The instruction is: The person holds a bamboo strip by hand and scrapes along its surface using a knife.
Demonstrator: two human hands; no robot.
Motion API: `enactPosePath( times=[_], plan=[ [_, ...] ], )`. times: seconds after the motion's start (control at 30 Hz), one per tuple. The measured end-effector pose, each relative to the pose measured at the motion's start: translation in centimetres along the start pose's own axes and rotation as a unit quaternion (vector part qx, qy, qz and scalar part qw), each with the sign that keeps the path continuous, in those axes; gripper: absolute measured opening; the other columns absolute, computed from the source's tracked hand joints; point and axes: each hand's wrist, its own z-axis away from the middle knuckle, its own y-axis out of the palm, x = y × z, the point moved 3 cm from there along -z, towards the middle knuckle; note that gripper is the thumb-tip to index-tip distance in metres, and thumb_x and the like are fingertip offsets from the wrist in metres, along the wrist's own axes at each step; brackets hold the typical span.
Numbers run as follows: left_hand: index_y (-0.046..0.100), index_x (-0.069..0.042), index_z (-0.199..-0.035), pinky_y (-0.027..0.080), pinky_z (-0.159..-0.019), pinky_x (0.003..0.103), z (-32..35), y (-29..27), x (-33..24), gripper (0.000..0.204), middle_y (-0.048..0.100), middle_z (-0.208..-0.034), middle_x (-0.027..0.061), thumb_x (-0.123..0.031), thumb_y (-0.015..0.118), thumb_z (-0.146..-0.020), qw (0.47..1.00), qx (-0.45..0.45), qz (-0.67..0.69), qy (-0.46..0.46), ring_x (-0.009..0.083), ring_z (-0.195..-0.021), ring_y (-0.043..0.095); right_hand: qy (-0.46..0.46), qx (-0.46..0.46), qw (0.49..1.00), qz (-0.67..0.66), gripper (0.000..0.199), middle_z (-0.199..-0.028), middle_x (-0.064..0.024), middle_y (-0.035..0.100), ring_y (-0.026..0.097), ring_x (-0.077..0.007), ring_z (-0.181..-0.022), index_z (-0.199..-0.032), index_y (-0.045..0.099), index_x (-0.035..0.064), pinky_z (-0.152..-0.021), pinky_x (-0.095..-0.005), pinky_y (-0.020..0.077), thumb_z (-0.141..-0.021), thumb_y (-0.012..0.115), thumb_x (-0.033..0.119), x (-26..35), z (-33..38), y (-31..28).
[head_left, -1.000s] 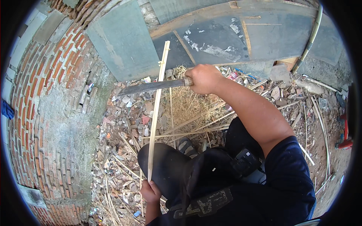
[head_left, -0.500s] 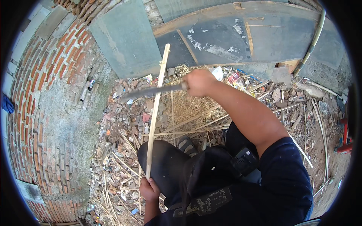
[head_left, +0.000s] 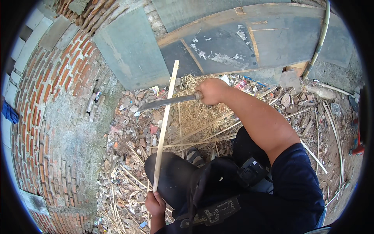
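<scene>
My left hand (head_left: pixel 155 203) grips the lower end of a long pale strip of split bamboo or wood (head_left: pixel 164 134), beside my bent left knee. The strip slants up and away from me, its middle passing over the knee. My right hand (head_left: pixel 212 91) is closed round the handle of a machete (head_left: pixel 168 101). Its long grey blade points left and crosses the strip in the upper part. A small curl or nick shows on the strip above the blade. Whether the edge bites into the strip, I cannot tell.
A pile of pale shavings (head_left: pixel 200 117) lies beyond my knees, among rubble and several loose strips (head_left: pixel 335 136). A brick wall (head_left: pixel 50 105) rises on the left. Grey panels (head_left: pixel 222 46) stand along the far side, with a pole (head_left: pixel 320 43) at the far right.
The strip's far end has dropped a little, and both hands sit slightly lower in view. The machete still crosses the strip. The whole view has shifted slightly.
</scene>
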Motion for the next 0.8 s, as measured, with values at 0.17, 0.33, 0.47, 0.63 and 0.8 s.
enactPosePath(
  times=[0.17,0.33,0.47,0.63,0.8],
  plan=[
    [0.051,-0.003,-0.078,0.04,-0.049,0.054,1.9,0.1,0.4,0.034,0.055,-0.061,0.0234,-0.028,0.049,-0.101,1.0,0.004,-0.001,-0.02,0.0474,-0.056,0.056,-0.017,0.06,0.998,0.007,0.026,-0.1,-0.0114,0.072,0.068,-0.0328,-0.098,-0.102,0.072,0.0134,-0.082,-0.0471,0.0552,-0.076,0.065,0.016,0.0,0.1,-0.3],
    [0.053,-0.002,-0.08,0.041,-0.05,0.051,2.3,0.9,0.2,0.036,0.055,-0.06,0.0226,-0.029,0.044,-0.102,0.999,0.017,0.013,-0.046,0.0462,-0.056,0.057,-0.066,-0.023,0.997,-0.023,0.019,-0.083,-0.015,0.07,0.068,-0.0361,-0.085,-0.09,0.072,0.0106,-0.076,-0.0488,0.0541,-0.073,0.068,0.02,0.7,-0.1,0.2],
    [0.053,-0.001,-0.082,0.04,-0.05,0.049,2.0,1.4,0.6,0.037,0.055,-0.06,0.0209,-0.029,0.041,-0.103,0.999,0.027,0.038,-0.027,0.0443,-0.055,0.057,-0.081,-0.043,0.995,-0.037,0.02,-0.081,-0.015,0.07,0.068,-0.0365,-0.083,-0.09,0.072,0.0106,-0.074,-0.0491,0.0539,-0.072,0.07,0.02,0.8,0.1,0.0],
    [0.055,-0.001,-0.084,0.043,-0.053,0.052,1.1,0.0,0.2,0.034,0.058,-0.063,0.0239,-0.03,0.046,-0.101,0.997,0.032,0.048,-0.044,0.0476,-0.059,0.059,-0.049,0.003,0.999,-0.004,0.022,-0.091,-0.0138,0.071,0.068,-0.0358,-0.092,-0.095,0.072,0.0132,-0.08,-0.049,0.0547,-0.075,0.068,0.02,0.5,0.3,-0.2],
    [0.055,-0.001,-0.091,0.043,-0.053,0.048,0.7,-0.6,-0.1,0.032,0.057,-0.063,0.0208,-0.028,0.042,-0.103,0.995,0.046,0.078,-0.037,0.0427,-0.059,0.06,-0.045,0.009,0.999,0.018,0.021,-0.09,-0.0144,0.071,0.068,-0.0363,-0.092,-0.094,0.072,0.0134,-0.08,-0.0489,0.0543,-0.074,0.068,0.02,0.1,-0.1,0.5]
  ],
)
